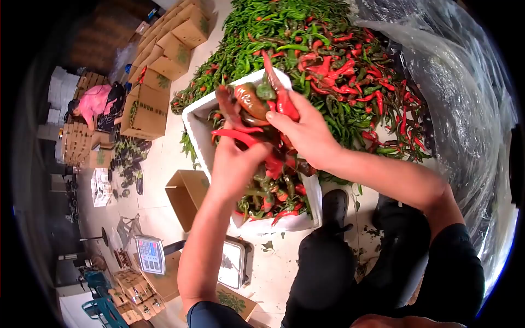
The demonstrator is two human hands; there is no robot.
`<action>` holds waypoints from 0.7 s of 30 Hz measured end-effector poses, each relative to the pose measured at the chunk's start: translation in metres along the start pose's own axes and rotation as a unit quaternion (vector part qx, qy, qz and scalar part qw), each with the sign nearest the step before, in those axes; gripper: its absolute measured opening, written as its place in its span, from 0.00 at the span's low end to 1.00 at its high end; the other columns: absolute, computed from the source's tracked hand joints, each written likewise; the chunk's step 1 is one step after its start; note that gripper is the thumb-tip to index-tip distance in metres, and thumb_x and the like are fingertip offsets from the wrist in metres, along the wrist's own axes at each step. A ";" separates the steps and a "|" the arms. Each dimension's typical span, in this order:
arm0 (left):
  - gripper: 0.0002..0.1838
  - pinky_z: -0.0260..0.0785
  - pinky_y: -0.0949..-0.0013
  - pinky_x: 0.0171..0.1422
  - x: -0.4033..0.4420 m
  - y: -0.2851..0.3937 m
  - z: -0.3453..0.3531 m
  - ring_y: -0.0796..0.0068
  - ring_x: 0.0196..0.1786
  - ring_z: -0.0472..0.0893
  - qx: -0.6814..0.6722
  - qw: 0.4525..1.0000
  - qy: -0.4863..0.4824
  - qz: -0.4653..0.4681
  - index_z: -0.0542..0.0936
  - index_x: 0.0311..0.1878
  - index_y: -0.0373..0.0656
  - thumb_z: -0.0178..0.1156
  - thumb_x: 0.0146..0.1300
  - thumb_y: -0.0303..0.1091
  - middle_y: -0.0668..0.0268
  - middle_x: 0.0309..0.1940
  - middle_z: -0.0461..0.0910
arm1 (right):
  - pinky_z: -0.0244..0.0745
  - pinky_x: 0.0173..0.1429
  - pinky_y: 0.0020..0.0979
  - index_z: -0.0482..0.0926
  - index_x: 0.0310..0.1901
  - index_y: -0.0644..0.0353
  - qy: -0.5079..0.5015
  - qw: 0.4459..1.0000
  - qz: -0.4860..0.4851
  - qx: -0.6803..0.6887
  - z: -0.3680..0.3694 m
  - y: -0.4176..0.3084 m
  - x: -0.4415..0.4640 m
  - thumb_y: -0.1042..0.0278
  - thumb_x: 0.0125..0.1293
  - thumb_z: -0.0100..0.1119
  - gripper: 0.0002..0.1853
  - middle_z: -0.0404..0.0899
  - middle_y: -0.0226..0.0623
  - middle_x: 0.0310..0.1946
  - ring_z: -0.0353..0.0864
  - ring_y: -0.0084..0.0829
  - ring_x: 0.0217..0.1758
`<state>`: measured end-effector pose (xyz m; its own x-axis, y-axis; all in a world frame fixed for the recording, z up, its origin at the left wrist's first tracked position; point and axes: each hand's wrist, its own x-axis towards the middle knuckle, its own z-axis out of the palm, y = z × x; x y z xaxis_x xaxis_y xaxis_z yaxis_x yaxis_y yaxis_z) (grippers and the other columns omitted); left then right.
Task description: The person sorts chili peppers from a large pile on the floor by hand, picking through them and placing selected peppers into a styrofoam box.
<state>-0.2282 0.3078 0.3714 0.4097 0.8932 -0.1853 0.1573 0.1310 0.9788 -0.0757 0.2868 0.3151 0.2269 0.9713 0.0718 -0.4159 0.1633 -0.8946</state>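
Note:
Both of my hands are over a white foam box (pixel 315 199) filled with red, green and dark brownish peppers (pixel 268 197). My left hand (pixel 236 164) is closed around red peppers (pixel 238 135), with a long one poking out past the fingers. Closed as well, my right hand (pixel 306 131) grips red peppers (pixel 284 101), one pointing up and away. Between the hands sit larger brown-green peppers (pixel 249 101). My fingers partly hide what they hold.
Beyond the box spreads a big heap of green peppers (pixel 273 24) and red peppers (pixel 339 74). Clear plastic sheeting (pixel 454 82) lies right. On the left are cardboard boxes (pixel 145 112), a scale display (pixel 150 255), its platform (pixel 232 265), eggplants (pixel 131 161) and a person in pink (pixel 94 104).

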 end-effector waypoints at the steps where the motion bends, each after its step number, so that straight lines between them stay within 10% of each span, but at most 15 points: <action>1: 0.24 0.79 0.66 0.53 0.005 -0.009 -0.021 0.69 0.46 0.84 -0.036 0.998 0.020 -0.044 0.74 0.60 0.33 0.61 0.59 0.22 0.59 0.47 0.83 | 0.77 0.53 0.27 0.75 0.58 0.67 -0.009 0.999 0.048 -0.009 0.007 0.021 0.008 0.66 0.70 0.62 0.19 0.82 0.34 0.41 0.81 0.23 0.44; 3: 0.17 0.80 0.63 0.51 0.023 -0.025 -0.058 0.66 0.40 0.85 -0.041 0.994 0.045 -0.086 0.78 0.53 0.32 0.61 0.60 0.25 0.59 0.41 0.84 | 0.77 0.51 0.31 0.78 0.52 0.66 -0.049 0.974 0.188 -0.112 0.009 0.064 0.036 0.60 0.69 0.61 0.18 0.82 0.34 0.36 0.81 0.28 0.39; 5: 0.13 0.78 0.63 0.44 0.040 -0.028 -0.083 0.68 0.36 0.84 0.001 0.984 0.114 -0.134 0.79 0.47 0.34 0.62 0.61 0.30 0.60 0.39 0.85 | 0.73 0.64 0.46 0.68 0.68 0.67 -0.050 0.938 0.309 -0.149 0.015 0.043 0.059 0.61 0.71 0.61 0.29 0.74 0.45 0.64 0.72 0.37 0.66; 7: 0.18 0.75 0.66 0.45 0.069 -0.072 -0.122 0.71 0.40 0.83 -0.004 0.972 0.168 -0.162 0.80 0.52 0.35 0.64 0.64 0.36 0.61 0.45 0.85 | 0.67 0.73 0.53 0.64 0.70 0.72 -0.035 0.957 0.264 -0.117 0.001 0.052 0.078 0.58 0.71 0.61 0.33 0.68 0.51 0.69 0.64 0.46 0.76; 13: 0.32 0.75 0.60 0.57 0.051 -0.109 -0.150 0.67 0.57 0.79 0.117 0.956 0.227 -0.143 0.73 0.71 0.40 0.64 0.67 0.44 0.59 0.61 0.78 | 0.79 0.45 0.27 0.76 0.60 0.70 -0.159 0.926 0.107 -0.326 -0.076 0.007 0.044 0.62 0.75 0.57 0.21 0.83 0.37 0.40 0.81 0.24 0.39; 19: 0.25 0.72 0.66 0.62 0.032 -0.165 -0.176 0.70 0.56 0.79 0.092 0.956 0.277 -0.025 0.73 0.69 0.32 0.57 0.71 0.32 0.58 0.58 0.80 | 0.69 0.29 0.24 0.78 0.45 0.68 -0.020 0.900 0.288 -0.325 -0.276 0.060 -0.056 0.69 0.70 0.62 0.10 0.78 0.32 0.27 0.76 0.21 0.28; 21: 0.24 0.72 0.67 0.62 0.020 -0.161 -0.167 0.70 0.55 0.80 0.196 0.937 0.288 0.008 0.73 0.68 0.32 0.56 0.72 0.32 0.57 0.56 0.81 | 0.75 0.35 0.38 0.79 0.41 0.68 0.036 0.879 0.217 -0.422 -0.368 0.126 -0.124 0.69 0.65 0.64 0.09 0.80 0.38 0.28 0.80 0.34 0.29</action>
<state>-0.3949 0.3764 0.2245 -0.1212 0.9925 0.0163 0.5193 0.0494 0.8531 0.1680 0.1227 0.0315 0.2763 0.8917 -0.3586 0.3183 -0.4369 -0.8413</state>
